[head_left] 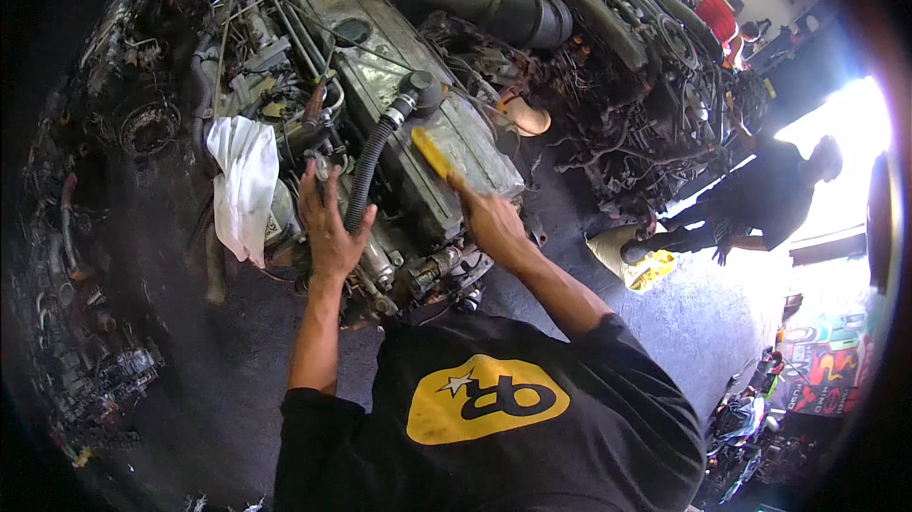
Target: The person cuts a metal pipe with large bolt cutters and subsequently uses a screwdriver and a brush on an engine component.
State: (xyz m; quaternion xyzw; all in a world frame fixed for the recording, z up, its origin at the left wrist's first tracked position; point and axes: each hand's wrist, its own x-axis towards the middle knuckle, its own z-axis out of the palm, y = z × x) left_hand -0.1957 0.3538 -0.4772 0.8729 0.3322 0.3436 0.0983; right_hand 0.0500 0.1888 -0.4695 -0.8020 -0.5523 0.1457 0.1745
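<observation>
A large, grimy engine (427, 161) with a long grey-green valve cover stands before me. My right hand (489, 220) is closed around the end of a slim yellow brush-like tool (433, 153). The tool lies over the valve cover, and its exact kind is hard to tell. My left hand (332, 227) has its fingers spread beside a grey corrugated hose (369, 170), over metal fittings at the engine's side. Whether its fingertips press on the fittings cannot be made out. The hose runs up to a round black cap (418, 89) on the cover.
A white cloth or sack (243, 184) hangs at the engine's left. Another engine (655, 47) with a thick pipe stands at the far right. Beyond my right arm, a person in dark clothes (760, 194) is near a pale sack (613, 251). Loose engine parts (104, 350) pile up at left.
</observation>
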